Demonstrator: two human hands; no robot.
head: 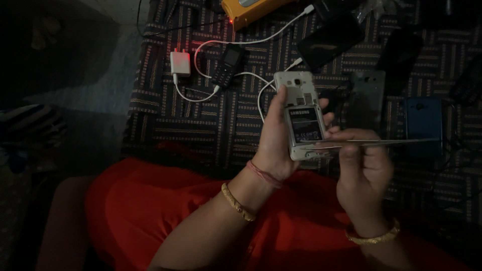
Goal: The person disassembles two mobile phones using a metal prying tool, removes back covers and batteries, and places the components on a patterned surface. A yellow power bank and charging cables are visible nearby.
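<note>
phone sits back-up in the left hand, cover already off and its battery still seated. right hand pinches thin tweezers, their tip at the lower edge. battery removal looks not yet done.

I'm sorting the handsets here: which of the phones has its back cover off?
The white smartphone held in the left hand, its battery showing. The small black keypad phone and the blue phone lie closed on the patterned cloth.
</note>
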